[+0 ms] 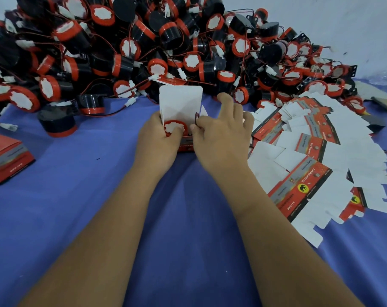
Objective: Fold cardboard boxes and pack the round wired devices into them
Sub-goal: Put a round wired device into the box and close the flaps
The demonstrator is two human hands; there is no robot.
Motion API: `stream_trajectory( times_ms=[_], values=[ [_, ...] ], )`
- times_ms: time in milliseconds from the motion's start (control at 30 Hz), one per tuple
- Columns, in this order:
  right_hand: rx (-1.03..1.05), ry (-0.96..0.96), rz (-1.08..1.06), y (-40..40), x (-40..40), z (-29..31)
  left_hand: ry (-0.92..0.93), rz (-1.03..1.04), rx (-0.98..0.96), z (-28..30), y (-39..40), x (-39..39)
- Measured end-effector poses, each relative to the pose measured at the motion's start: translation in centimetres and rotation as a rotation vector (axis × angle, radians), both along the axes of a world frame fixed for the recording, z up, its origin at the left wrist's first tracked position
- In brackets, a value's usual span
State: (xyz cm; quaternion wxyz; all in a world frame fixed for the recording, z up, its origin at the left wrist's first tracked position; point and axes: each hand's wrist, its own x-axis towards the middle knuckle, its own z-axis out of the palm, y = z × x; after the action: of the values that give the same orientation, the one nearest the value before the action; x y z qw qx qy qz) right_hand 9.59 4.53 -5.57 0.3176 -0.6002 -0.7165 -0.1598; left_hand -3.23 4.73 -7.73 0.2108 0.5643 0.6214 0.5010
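A small red cardboard box (181, 103) stands open in the middle of the blue cloth, its white lid flap upright. A round device (173, 127) with a red rim and white centre sits inside the opening. My left hand (158, 142) grips the box's left side, its thumb on the device. My right hand (221, 136) pinches the device's red wire (197, 119) at the box's right edge, its other fingers spread.
A large heap of black and red wired devices (143, 47) fills the far side. Several flat unfolded boxes (309, 151) fan out to the right. A closed red box (6, 158) lies at the left edge. A blue cloth (88, 185) covers the table.
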Motion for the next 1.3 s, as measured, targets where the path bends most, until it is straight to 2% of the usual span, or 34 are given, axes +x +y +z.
stream_trajectory(
  times_ms=[67, 100, 200, 233, 333, 433, 600, 800, 933, 1067, 1200, 1300],
  values=[
    [-0.050, 0.008, 0.009, -0.1, -0.4, -0.4, -0.017, -0.003, -0.007, -0.1, 0.1, -0.2],
    [-0.125, 0.082, 0.031, 0.1, -0.5, -0.5, -0.035, -0.011, -0.015, -0.1, 0.2, -0.2],
    [-0.391, 0.575, 0.236, 0.1, -0.7, -0.3, -0.069, -0.019, -0.054, -0.1, 0.1, -0.3],
    [-0.399, 0.626, 0.259, 0.0, -0.6, -0.4, -0.064, -0.021, -0.071, 0.0, 0.1, -0.3],
    [-0.372, 0.474, 0.210, -0.1, -0.4, -0.9, -0.052, -0.023, -0.171, 0.5, 0.2, 0.1],
    [-0.310, 0.434, 0.210, -0.1, -0.3, -1.1, -0.138, -0.017, -0.241, 1.2, 0.0, 0.7],
    [-0.203, 0.407, 0.236, 0.1, -0.1, -1.4, -0.055, 0.066, -0.231, 0.9, 0.0, 1.3],
    [-0.170, 0.391, 0.286, 0.1, -0.3, -1.5, -0.064, 0.075, -0.174, 0.2, 0.5, 1.0],
    [-0.075, 0.363, 0.189, -0.2, -0.5, -1.4, -0.123, 0.068, -0.163, 0.3, 0.6, 0.8],
    [-0.029, 0.552, 0.266, -0.6, -0.6, -1.0, -0.099, 0.065, -0.157, 0.2, 0.4, 0.8],
    [-0.146, 0.772, 0.346, -0.3, 0.0, -1.0, -0.066, 0.054, -0.144, 0.0, 0.5, 0.7],
    [-0.234, 0.755, 0.327, 0.5, 0.3, -1.1, -0.108, 0.043, -0.096, 0.1, 0.3, 0.8]
  ],
)
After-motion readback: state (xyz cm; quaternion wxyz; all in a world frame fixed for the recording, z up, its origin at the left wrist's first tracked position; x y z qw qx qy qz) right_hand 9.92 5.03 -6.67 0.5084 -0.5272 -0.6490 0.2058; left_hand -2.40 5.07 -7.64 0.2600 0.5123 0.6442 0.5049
